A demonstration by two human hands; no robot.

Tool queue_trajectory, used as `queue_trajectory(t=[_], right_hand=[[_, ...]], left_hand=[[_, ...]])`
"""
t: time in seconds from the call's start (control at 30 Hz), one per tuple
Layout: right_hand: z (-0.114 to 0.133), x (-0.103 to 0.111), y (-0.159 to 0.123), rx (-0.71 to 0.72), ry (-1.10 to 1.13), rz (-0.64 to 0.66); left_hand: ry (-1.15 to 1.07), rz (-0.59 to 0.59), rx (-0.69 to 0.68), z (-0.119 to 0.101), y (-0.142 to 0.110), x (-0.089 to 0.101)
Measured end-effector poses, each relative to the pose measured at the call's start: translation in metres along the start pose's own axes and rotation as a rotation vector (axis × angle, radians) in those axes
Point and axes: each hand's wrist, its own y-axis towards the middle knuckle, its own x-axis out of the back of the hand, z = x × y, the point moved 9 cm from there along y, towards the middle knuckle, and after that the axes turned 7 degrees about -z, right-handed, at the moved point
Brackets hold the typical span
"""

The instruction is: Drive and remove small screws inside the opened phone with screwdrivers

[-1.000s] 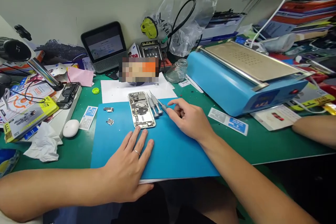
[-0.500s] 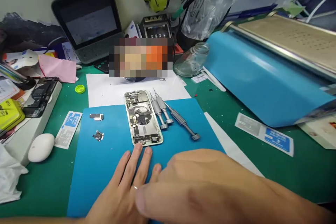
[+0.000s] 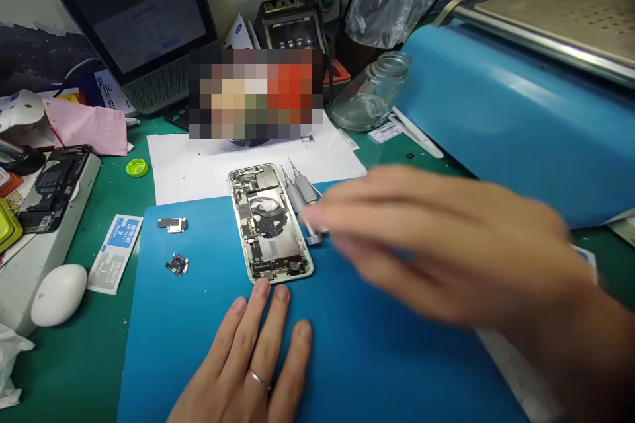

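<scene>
i see an opened phone (image 3: pixel 270 223) with a pale frame, its circuit boards, metal plates and a dark round patch exposed, lying flat and slightly tilted on the blue mat (image 3: pixel 208 330), its upper end over white paper (image 3: pixel 198 162). just beside its right edge i make out two slim grey screwdrivers (image 3: pixel 303 189), tips pointing away from me, their lower parts partly hidden.

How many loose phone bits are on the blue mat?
2, both at left on the blue mat: a long part near the far edge, a squarer part below it. The right hand may hide more.
</scene>
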Motion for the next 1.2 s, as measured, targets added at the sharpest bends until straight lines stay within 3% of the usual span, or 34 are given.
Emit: queue_trajectory(t=[0.03,0.07,0.2,0.63,0.93,1.2], right_hand=[[-0.009,0.009,0.007,0.041,-0.07,-0.106],[-0.019,0.008,0.01,0.056,-0.13,-0.106],[-0.041,-0.003,0.008,0.029,-0.123,-0.045],[-0.069,-0.028,-0.001,-0.074,0.006,0.207],[-0.068,-0.027,0.001,-0.042,0.062,0.198],[-0.05,-0.027,-0.007,0.104,0.017,0.291]], left_hand=[[0.044,-0.035,-0.04,0.007,0.01,0.007],[0.071,-0.054,-0.045,0.013,0.016,0.012],[0.076,-0.026,-0.053,0.014,0.016,0.012],[0.075,-0.07,-0.056,0.011,0.017,0.016],[0.009,0.006,-0.07,0.012,0.015,0.012],[-0.066,0.08,-0.027,0.011,0.014,0.013]])
